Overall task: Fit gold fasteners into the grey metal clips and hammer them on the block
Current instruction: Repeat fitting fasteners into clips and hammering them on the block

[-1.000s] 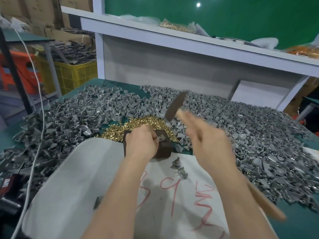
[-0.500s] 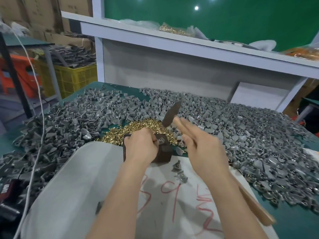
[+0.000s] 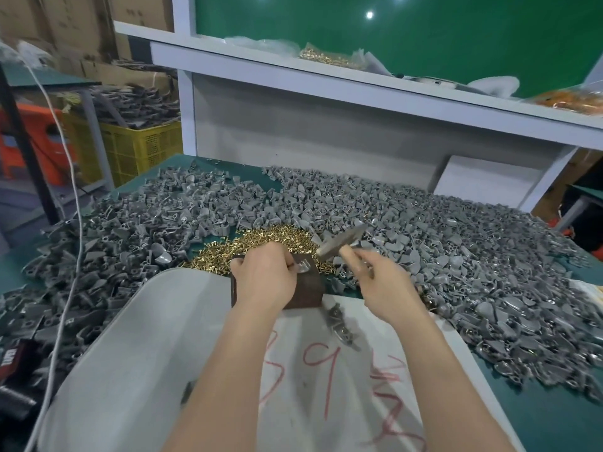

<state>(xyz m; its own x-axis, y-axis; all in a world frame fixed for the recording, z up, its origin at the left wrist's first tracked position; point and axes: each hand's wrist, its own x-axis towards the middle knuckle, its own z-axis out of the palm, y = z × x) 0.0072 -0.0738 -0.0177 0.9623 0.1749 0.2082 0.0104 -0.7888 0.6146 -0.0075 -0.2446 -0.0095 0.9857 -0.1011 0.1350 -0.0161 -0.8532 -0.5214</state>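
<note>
Clip [image 3: 301, 267] on block [image 3: 310, 290], hammer [image 3: 341, 239] lower than before

Setting: small factory assembly workshop. Evidence: green workbench [image 3: 554, 425] heaped with loose grey metal clips [image 3: 456, 243] around a pile of gold fasteners [image 3: 261, 243]; yellow crate [image 3: 143, 151] of more parts beside it; stacked cardboard boxes [image 3: 58, 27] behind; bagged fasteners on the white shelf [image 3: 359, 88].

The grey clips [image 3: 456, 249] look like dull, matt metal, and the gold fasteners [image 3: 254, 243] are shiny. The hammer [image 3: 341, 239] has a dull metal head and a wooden handle. The white sack [image 3: 146, 337] looks like woven cloth.
</note>
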